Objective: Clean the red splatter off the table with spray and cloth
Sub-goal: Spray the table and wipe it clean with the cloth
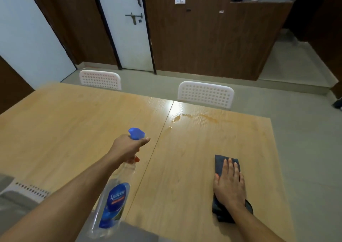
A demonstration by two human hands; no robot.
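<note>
At nine o'clock, bare light-wood table (61, 130) with plenty of open room. Toward centre, left hand (127, 148) wrapped around the neck of a clear plastic spray bottle with a blue label and blue trigger head (118, 186), nozzle aimed toward one o'clock, body held tilted above the surface. At one o'clock, near the far edge and straddling the seam between the two tabletop panels, the orange-red splatter (187, 117), smeared and wet-looking. At four o'clock, right hand (228, 183) spread flat, fingers wide, pressing a folded dark grey cloth (220, 163) onto the wood, well apart from the stain. Risks: spray falling short from this range, mist drifting past the far edge onto the white perforated chair back (205, 93); liquid seeping into the seam; wiping outward pushing residue off the near right edge.
</note>
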